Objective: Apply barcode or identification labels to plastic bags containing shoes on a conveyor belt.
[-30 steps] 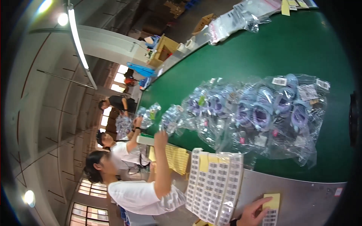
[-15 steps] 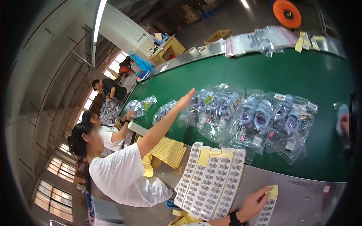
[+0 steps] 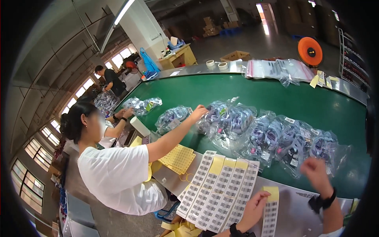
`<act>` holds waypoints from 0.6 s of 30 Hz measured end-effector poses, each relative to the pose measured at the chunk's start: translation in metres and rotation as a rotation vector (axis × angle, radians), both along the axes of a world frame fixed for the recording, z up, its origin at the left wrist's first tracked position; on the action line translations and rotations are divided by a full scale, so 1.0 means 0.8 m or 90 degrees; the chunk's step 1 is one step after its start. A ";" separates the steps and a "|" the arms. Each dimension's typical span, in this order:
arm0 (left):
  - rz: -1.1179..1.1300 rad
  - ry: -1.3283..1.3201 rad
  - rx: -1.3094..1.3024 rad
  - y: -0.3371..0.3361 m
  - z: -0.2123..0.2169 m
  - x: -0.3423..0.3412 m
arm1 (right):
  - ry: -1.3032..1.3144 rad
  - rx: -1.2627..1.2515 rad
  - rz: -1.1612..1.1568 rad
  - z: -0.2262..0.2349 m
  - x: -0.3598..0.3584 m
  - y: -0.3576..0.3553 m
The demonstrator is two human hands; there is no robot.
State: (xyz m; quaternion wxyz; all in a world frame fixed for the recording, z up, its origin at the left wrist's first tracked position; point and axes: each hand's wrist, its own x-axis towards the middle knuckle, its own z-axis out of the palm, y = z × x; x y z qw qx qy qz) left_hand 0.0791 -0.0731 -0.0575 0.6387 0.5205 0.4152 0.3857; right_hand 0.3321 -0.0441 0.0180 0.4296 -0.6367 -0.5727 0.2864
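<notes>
At the lower right, the left hand (image 3: 254,209) clamps its fingers on a label strip (image 3: 271,215). The right hand (image 3: 317,174) is near bagged shoes (image 3: 323,145); its fingers I cannot tell.

No wording or figures come clear here, but look at the barcodes! Along the near side of the green conveyor belt (image 3: 221,85), they pack the white label sheets (image 3: 215,193) and run down the label strip (image 3: 270,217). On the belt, a barcode sticker (image 3: 289,120) marks a clear shoe bag (image 3: 291,148)!
</notes>
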 end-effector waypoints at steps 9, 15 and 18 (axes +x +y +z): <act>-0.142 -0.029 0.012 -0.001 0.044 -0.007 | 0.335 -0.158 0.067 -0.056 -0.109 -0.115; -0.160 0.061 0.076 -0.013 0.045 -0.005 | 0.260 -0.050 -0.135 -0.050 -0.118 -0.133; -0.155 0.097 0.122 -0.020 0.049 -0.001 | 0.239 0.036 -0.141 -0.024 -0.107 -0.126</act>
